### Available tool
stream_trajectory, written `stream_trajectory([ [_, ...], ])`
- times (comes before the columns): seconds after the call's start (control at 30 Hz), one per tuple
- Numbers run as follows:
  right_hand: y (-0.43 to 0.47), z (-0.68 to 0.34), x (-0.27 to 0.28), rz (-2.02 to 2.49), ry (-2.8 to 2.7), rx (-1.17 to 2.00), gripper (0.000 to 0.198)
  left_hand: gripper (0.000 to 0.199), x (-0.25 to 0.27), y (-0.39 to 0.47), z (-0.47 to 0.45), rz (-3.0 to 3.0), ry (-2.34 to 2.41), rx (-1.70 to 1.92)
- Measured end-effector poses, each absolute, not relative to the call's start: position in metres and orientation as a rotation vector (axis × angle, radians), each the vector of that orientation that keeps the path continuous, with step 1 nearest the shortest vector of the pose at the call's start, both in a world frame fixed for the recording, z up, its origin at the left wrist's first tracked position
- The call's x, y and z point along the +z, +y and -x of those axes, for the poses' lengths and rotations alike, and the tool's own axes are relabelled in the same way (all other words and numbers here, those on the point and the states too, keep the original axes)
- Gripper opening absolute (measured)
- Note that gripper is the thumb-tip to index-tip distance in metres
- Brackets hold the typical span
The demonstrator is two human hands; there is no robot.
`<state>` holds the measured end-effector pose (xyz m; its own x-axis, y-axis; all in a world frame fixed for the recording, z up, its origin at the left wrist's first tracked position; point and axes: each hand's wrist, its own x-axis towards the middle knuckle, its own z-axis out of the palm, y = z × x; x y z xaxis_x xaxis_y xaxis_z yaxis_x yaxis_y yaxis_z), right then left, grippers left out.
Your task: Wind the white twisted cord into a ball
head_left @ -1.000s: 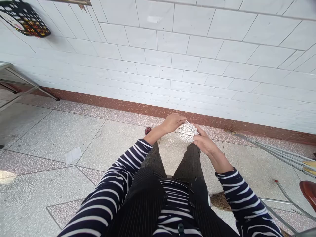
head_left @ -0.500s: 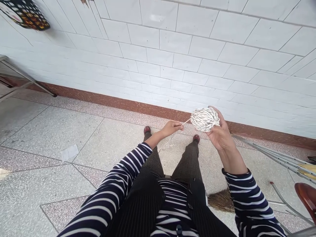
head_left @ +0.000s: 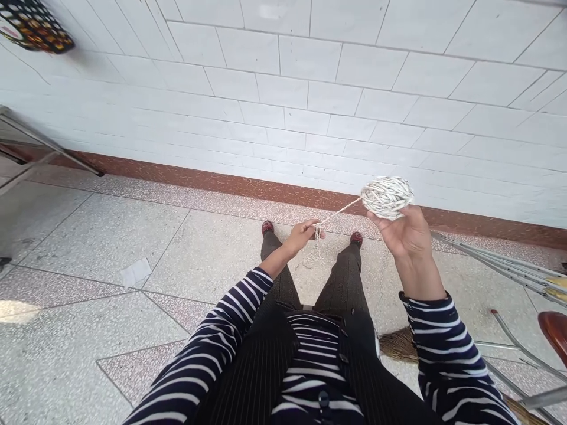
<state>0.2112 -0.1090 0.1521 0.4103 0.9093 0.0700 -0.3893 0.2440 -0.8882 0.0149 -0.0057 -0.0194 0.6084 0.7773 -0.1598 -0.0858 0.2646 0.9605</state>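
Above the floor (head_left: 230,254), the half-curled right hand (head_left: 405,236) cups a ball of cord (head_left: 386,198); the left hand (head_left: 302,235) pinches its strand (head_left: 341,210).

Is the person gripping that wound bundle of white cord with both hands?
No, only the right hand grips the cord bundle, while the left hand holds the strand stretching from it.

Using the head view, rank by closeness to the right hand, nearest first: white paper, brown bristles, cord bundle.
1. Cord bundle: held in the right hand.
2. Brown bristles: below that hand in the picture, beside the right sleeve.
3. White paper: far left, on the floor.
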Motion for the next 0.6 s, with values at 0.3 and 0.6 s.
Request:
stream_trajectory([
  [0.3, -0.159, -0.200, 0.149, 0.748, -0.474, 1.060, 0.052, 0.029, -0.002, 0.034, 0.008, -1.980, 1.232, 0.593],
  [0.6, -0.196, -0.216, 0.167, 0.651, -0.478, 0.938, 0.049, 0.021, 0.038, 0.096, 0.059, -2.267, 1.470, 0.193],
])
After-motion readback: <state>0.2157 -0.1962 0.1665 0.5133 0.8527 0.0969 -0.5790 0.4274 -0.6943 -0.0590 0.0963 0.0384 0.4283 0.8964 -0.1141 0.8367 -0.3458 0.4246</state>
